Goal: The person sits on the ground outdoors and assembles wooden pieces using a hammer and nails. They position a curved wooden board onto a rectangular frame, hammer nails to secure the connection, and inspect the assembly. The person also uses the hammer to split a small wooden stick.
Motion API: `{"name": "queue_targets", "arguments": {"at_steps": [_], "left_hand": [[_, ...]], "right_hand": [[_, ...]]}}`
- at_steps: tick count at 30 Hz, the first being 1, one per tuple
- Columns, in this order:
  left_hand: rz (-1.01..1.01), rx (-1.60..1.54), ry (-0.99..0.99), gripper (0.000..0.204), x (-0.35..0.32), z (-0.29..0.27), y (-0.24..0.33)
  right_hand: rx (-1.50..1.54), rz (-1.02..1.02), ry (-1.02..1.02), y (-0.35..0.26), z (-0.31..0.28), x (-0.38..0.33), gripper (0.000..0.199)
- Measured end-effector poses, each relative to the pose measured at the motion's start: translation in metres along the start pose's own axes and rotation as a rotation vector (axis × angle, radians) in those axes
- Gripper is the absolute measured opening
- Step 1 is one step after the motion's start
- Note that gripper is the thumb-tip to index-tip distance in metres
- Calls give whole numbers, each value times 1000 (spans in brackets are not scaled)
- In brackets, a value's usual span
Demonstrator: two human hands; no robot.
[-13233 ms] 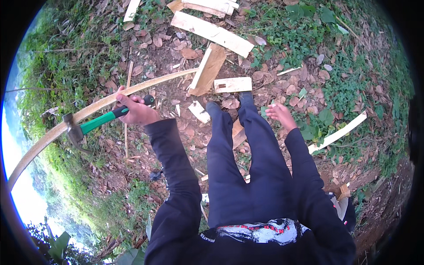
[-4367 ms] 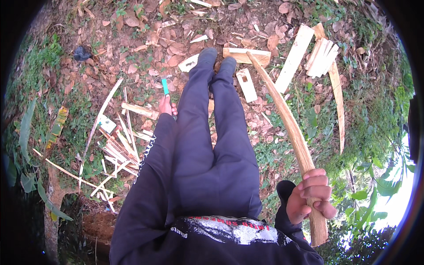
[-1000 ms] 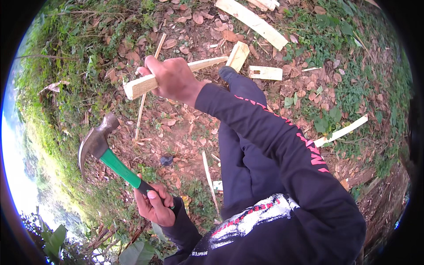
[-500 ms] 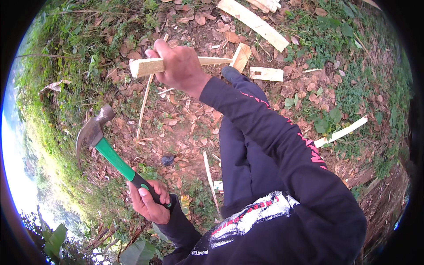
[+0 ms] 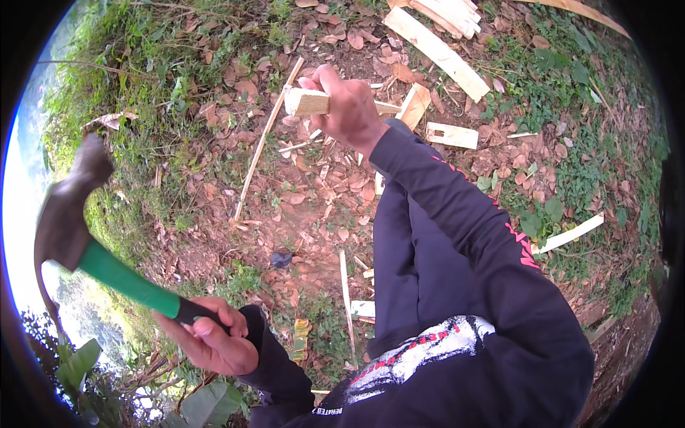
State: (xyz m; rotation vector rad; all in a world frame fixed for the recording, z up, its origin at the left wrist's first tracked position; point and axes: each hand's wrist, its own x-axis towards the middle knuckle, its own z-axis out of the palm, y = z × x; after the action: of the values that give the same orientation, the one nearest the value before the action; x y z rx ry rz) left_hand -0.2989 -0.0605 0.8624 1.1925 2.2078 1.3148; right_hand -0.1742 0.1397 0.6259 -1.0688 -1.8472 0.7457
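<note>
My left hand (image 5: 208,339) grips the green handle of a hammer (image 5: 85,242) at the lower left, its dark metal head raised up and out to the left. My right hand (image 5: 349,108) reaches across my body at the top centre and holds a pale squared wooden stick (image 5: 307,102), whose cut end points left. The far end of that stick is hidden behind the hand and sleeve. My dark trousers and dark long sleeves fill the lower right.
The ground is brown dirt with dry leaves and grass. Several pale wood offcuts lie about: a long plank (image 5: 435,50) at the top, a small block (image 5: 452,135), a thin long strip (image 5: 265,139), a sliver (image 5: 347,299) and a strip (image 5: 569,234) at right.
The hammer has swung further up and out to the left. My right hand has brought the wooden stick in closer, so less of it sticks out to the left.
</note>
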Motion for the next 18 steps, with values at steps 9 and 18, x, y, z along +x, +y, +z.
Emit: {"name": "queue_targets", "arguments": {"at_steps": [9,18], "left_hand": [[-127,70,-333,48,25,19,5],[-116,179,-332,49,36,24,10]], "right_hand": [[19,-62,225,5,5,-1,29],[6,-33,216,18,-4,7,27]]}}
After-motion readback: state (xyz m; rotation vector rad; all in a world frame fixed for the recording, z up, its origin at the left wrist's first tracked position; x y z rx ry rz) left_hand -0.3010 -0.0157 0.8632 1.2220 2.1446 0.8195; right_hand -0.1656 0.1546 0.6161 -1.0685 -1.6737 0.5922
